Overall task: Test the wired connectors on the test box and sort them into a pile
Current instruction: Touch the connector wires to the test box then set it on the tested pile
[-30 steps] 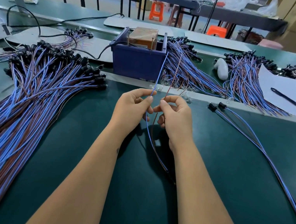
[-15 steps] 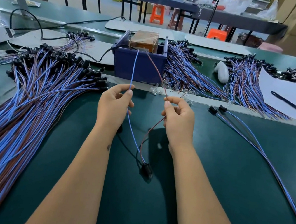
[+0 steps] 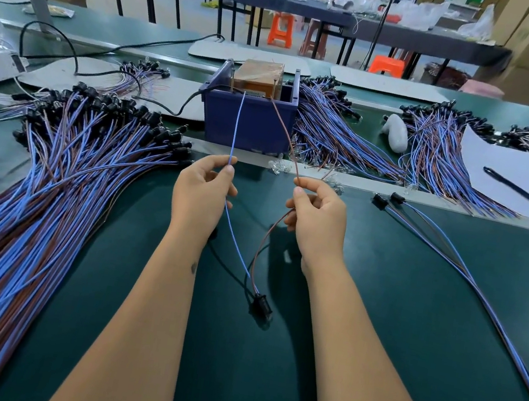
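- The left hand point(image 3: 199, 197) pinches the blue wire point(image 3: 237, 126) between thumb and forefinger; the other fingers are curled loosely behind it.
- The right hand point(image 3: 317, 220) pinches the brown wire point(image 3: 285, 127) the same way, at about the same height above the green table point(image 3: 392, 324).
- Both wires run up and away from the hands to the test box point(image 3: 248, 118), which sits straight ahead, past the near edge strip. The blue one rises almost vertically to the box's top left, and the brown one leans in to its top right. Whether the bare ends actually touch the contacts is too small to tell.
- Below the pinches the two wires drop toward the person and converge on the black connector point(image 3: 262, 305), which lies on the table between the forearms, nearer the right arm.
- So the long axis of this piece runs near to far: connector at the near end, wire tips at the box.
- My judgement is that the test contact is the step in hand, and sorting comes after it.
- The big pile of wired connectors point(image 3: 48, 200) fans out to the left, so the left hand is nearer it.
- A couple of separate wired connectors point(image 3: 384, 200) lie to the right, well apart from the hands.
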Tool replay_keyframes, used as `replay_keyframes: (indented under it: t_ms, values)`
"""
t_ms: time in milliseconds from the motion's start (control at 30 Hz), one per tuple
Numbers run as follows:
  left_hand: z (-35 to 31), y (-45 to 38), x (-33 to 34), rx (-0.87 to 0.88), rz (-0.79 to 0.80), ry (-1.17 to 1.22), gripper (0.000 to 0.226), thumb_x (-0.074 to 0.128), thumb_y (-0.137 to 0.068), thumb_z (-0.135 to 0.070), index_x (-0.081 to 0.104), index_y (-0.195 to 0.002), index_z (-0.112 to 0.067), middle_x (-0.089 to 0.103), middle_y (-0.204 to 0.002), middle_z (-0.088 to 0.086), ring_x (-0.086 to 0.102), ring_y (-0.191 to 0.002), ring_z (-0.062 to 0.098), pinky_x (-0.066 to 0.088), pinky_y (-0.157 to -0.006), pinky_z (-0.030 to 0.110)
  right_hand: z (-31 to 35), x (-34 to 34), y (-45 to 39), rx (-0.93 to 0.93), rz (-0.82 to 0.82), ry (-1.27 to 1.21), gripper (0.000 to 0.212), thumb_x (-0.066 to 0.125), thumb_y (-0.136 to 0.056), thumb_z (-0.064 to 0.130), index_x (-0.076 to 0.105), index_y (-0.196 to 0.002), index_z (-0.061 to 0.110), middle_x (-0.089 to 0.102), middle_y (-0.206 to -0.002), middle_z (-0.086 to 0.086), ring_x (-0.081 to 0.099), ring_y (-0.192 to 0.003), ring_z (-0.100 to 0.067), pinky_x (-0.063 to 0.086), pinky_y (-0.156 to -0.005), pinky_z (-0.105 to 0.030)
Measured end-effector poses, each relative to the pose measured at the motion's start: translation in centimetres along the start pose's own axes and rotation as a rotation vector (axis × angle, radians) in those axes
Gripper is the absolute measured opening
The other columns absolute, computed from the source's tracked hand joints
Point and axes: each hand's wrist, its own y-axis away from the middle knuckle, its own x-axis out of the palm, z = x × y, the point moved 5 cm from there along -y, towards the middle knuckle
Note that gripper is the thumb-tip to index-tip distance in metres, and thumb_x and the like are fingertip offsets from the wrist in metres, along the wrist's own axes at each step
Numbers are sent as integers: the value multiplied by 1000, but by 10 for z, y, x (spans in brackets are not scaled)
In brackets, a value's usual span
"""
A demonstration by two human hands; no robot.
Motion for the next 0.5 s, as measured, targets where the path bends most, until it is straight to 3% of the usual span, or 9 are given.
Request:
replay_keyframes:
  t_ms: [300,500]
  values:
    - [1,-1,-2,-12,-26,-42,19,55,-98,-22,67,-97,-36,61,-54,-13,53,-48,2,55,-64,34,-2,0,-1,24,4,4,15,51,-97,7,61,-100,18,59,-69,-1,51,-43,-4,45,-45,-19]
    - [0,0,-5,-14,-70,-28,20,54,-97,-21,69,-106,-30,60,-56,-12,52,-45,2,49,-52,18,-2,1,-1,24,9,36,19,52,-96,7,64,-100,22,60,-70,-1,52,-44,-6,45,-46,-20]
